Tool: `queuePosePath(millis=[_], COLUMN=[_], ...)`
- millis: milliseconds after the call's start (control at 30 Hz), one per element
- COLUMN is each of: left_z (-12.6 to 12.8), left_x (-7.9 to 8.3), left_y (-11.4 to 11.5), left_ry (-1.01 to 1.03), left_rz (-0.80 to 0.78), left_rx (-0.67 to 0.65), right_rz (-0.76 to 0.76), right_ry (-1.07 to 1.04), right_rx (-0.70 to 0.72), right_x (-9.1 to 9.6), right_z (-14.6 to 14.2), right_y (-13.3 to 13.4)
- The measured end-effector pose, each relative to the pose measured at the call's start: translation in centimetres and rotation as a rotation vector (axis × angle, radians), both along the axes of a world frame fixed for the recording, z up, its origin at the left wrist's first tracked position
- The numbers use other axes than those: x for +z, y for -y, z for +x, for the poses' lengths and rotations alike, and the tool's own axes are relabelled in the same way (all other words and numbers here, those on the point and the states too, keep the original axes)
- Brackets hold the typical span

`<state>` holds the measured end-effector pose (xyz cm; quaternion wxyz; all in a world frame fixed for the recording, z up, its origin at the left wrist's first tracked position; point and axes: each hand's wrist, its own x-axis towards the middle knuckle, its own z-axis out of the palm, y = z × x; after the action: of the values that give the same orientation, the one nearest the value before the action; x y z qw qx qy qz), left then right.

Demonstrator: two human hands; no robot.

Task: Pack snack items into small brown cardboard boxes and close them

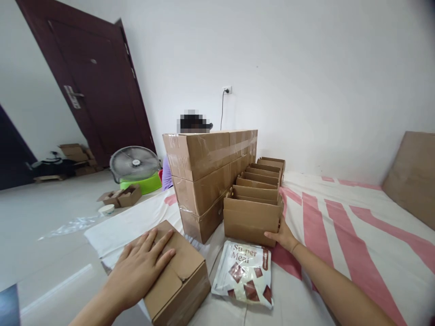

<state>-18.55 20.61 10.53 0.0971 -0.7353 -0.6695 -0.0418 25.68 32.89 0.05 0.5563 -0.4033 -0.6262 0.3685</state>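
My left hand (146,260) lies flat with spread fingers on top of a closed brown cardboard box (180,290) at the near left. With my right hand (283,235) I grip the lower right corner of an open cardboard box (251,222); the thumb is on its front face and the other fingers are partly hidden at its side. Between my hands lies a white pouch (243,274) marked "Super Meal", with dark red and brown squares. Behind the gripped box stands a row of open cardboard boxes (260,179).
Taped boxes (207,156) form a stacked wall mid-view, with a person's head and purple sleeve (166,174) behind it. A white-and-pink sheet (343,226) spreads to the right. A fan (134,163), small boxes (129,195) and clear plastic (73,226) are on the left floor.
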Motion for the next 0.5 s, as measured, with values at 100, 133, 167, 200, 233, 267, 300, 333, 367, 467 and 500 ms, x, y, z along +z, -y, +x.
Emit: queuePosePath(millis=[100, 133, 167, 200, 233, 267, 300, 333, 367, 467, 500], left_z=[0.0, 0.0, 0.0, 0.0, -0.1, -0.1, -0.1, 0.0, 0.0, 0.1, 0.2], left_x=[-0.1, -0.1, -0.2, -0.2, -0.3, -0.4, -0.4, -0.4, -0.4, -0.2, -0.1], left_y=[-0.1, -0.1, -0.1, -0.2, -0.2, -0.2, -0.2, -0.2, -0.2, -0.1, 0.0], left_ry=[0.019, 0.026, 0.031, 0.034, 0.036, 0.036, 0.035, 0.033, 0.031, 0.027, 0.028], left_rz=[0.005, 0.011, 0.016, 0.021, 0.025, 0.026, 0.024, 0.020, 0.016, 0.013, 0.015], left_rx=[0.015, 0.020, 0.022, 0.022, 0.018, 0.013, 0.011, 0.013, 0.019, 0.030, 0.026], right_rz=[-0.019, -0.023, -0.026, -0.028, -0.026, -0.022, -0.019, -0.018, -0.022, -0.046, -0.052], right_ry=[0.004, 0.003, 0.002, 0.003, 0.008, 0.013, 0.019, 0.025, 0.029, 0.030, 0.029], right_rx=[-0.051, -0.068, -0.084, -0.098, -0.108, -0.116, -0.122, -0.128, -0.132, -0.142, -0.141], right_x=[0.0, 0.0, 0.0, 0.0, 0.1, 0.1, 0.2, 0.2, 0.3, 0.2, 0.2], right_z=[0.4, 0.5, 0.6, 0.7, 0.8, 0.9, 1.0, 1.1, 1.2, 1.4, 1.4], right_y=[-1.5, -2.0, -2.5, -3.0, -3.6, -4.1, -4.6, -5.1, -5.5, -6.5, -6.7])
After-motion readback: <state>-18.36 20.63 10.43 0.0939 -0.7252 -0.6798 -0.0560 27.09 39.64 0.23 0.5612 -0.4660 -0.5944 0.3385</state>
